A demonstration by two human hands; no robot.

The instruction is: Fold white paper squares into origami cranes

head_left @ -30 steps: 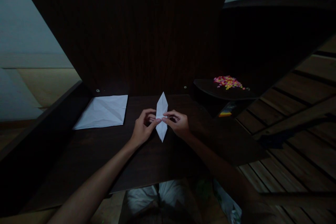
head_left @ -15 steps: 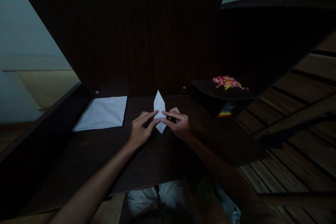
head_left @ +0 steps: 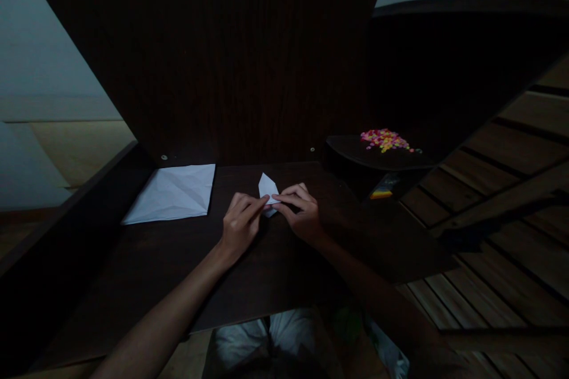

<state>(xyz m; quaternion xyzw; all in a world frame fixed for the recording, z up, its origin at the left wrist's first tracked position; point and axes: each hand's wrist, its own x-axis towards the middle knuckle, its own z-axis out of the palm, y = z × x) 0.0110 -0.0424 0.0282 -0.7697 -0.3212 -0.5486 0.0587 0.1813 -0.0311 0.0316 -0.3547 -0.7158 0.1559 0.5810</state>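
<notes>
A small piece of folded white paper is pinched between my two hands over the dark desk. Its pointed end aims away from me, and a small part shows below the fingertips. My left hand grips its left side with thumb and fingers. From the right, my right hand pinches the same paper, its thumb and index finger close to the left fingertips. The fingers cover the middle of the paper, so the fold there is partly hidden.
Creased white paper sheets lie flat at the desk's left. On a low rounded shelf at the right sits a pile of colourful small pieces. Below it is a yellow-edged item. A dark panel rises behind the desk.
The folded paper has tilted and looks shorter, its far tip lower and slightly left. My fingers have drawn closer together at its middle, both hands still gripping it.
</notes>
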